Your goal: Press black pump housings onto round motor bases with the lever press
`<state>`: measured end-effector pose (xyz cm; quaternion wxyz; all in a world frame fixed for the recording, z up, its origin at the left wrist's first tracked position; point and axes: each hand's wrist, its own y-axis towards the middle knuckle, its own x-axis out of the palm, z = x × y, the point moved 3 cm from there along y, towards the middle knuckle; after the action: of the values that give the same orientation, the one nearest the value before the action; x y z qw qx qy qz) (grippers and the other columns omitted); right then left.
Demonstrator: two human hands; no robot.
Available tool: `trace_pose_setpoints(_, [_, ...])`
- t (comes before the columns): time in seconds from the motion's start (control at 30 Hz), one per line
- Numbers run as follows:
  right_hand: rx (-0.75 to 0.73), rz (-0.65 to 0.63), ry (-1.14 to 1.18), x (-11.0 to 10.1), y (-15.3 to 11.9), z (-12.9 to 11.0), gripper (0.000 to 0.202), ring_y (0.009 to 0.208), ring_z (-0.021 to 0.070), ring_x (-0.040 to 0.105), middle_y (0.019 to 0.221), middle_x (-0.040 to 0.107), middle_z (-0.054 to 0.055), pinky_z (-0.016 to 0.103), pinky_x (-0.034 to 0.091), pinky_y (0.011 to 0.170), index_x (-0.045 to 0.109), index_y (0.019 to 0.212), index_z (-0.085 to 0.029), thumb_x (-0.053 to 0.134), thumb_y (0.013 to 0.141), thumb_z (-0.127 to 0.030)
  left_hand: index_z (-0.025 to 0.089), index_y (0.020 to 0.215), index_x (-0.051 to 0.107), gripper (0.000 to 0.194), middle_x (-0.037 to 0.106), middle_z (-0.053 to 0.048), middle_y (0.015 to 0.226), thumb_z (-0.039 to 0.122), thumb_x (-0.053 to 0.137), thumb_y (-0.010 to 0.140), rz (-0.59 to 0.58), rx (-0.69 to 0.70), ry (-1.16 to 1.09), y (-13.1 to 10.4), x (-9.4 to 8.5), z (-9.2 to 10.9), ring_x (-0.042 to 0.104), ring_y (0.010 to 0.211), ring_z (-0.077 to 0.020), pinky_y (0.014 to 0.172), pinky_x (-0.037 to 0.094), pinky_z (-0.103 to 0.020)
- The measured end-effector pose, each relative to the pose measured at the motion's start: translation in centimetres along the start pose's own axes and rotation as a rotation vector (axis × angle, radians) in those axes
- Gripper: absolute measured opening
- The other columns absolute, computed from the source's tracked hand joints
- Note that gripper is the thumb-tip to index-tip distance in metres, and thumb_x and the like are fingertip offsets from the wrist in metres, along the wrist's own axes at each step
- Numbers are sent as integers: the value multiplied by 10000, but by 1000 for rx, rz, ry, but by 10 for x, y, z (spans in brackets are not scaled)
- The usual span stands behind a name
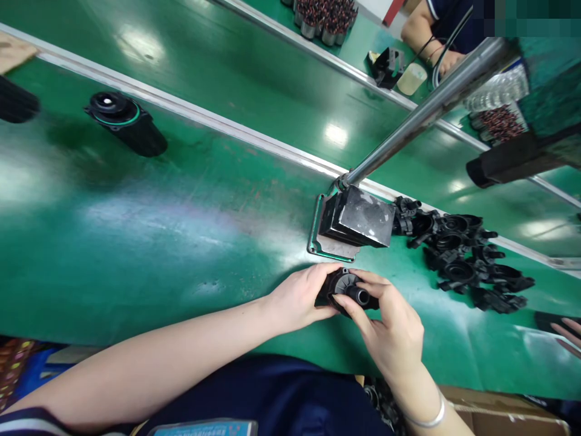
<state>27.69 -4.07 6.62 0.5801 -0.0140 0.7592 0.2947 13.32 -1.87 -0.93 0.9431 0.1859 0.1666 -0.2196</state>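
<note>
Both my hands are closed around one black plastic pump housing (344, 283) with a round spout that faces up toward me. My left hand (302, 297) grips its left side, thumb on top and fingers beneath. On the other side, my right hand (393, 321) pinches the housing around the spout with thumb and fingers. Just beyond my hands stands a black metal block fixture (367, 217) on a base plate. Several similar black housings (458, 242) lie in a pile to its right. The underside of the held part is hidden.
A black cylindrical pump with a green ring (127, 124) lies at the left, near another dark cylinder (17, 102). A metal pole (422, 109) rises from the fixture. Across the rail, a co-worker's hand (449, 62) rests near wound motor parts; another person's hand (569, 334) shows at right.
</note>
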Motion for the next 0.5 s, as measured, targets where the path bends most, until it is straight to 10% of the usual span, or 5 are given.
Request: trace_pose_setpoints(0.5, [45,18,-35,8,-4,-1,330,916,25,626,1020,633,5,132,504,737,497,931,-143,627,804,-418,272,1324,445,607,575,-78,1243,239,732,790,30,160,97,1,4,-4,591,1157,-227,967,527,-376])
